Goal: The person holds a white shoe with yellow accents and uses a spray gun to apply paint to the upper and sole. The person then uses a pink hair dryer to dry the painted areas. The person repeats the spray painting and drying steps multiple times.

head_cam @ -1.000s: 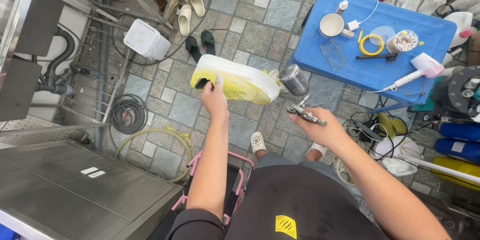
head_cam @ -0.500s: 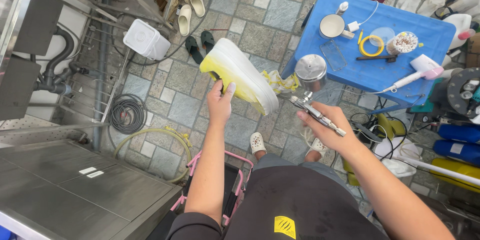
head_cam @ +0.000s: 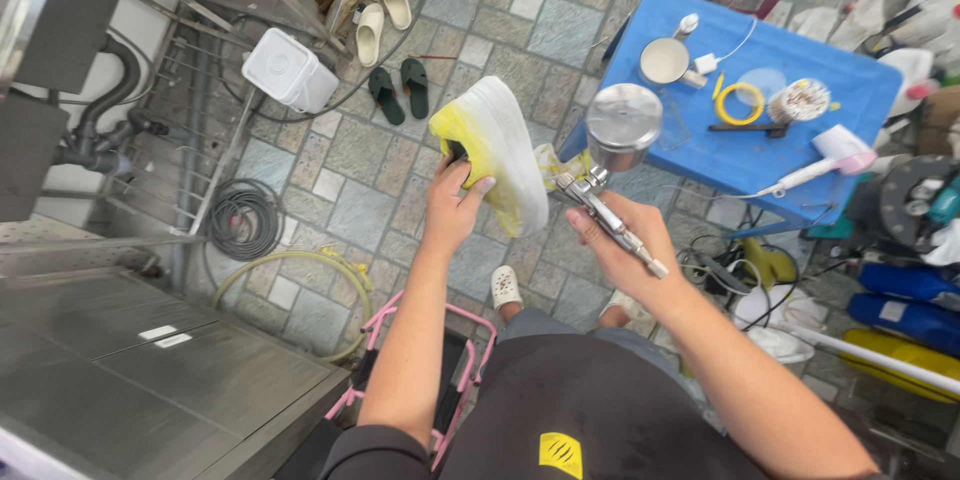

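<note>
Left hand (head_cam: 455,205), centre of frame, is closed on a yellow-stained white sneaker (head_cam: 493,165), fingers tucked into the shoe opening, thumb on the sole edge. Sneaker is held in the air over the stone-tile floor (head_cam: 350,150), sole facing right, toe pointing down and to the right. Right hand (head_cam: 625,245), just right of centre, is wrapped tight round the metal handle of a spray gun (head_cam: 610,155); its shiny metal cup sits on top and the nozzle end is v. close to the sneaker's sole, touching or not can't be told.

Upper right: blue counter (head_cam: 850,100) w/ a white cup (head_cam: 664,61), a yellow ring of tape (head_cam: 741,103), a small patterned round tin (head_cam: 801,100) and a white-and-pink hair dryer (head_cam: 825,155) at its lower edge. Upper centre on the floor: a pair of dark green slippers (head_cam: 400,90) and a pair of cream ones (head_cam: 382,12); a white plastic canister (head_cam: 290,70) lies just left of them. Left side: coiled grey hose (head_cam: 243,220), a yellow hose (head_cam: 300,265) below it. Lower left: steel counter (head_cam: 130,380). Bottom centre: a pink frame (head_cam: 400,340) beside the person's knees.
</note>
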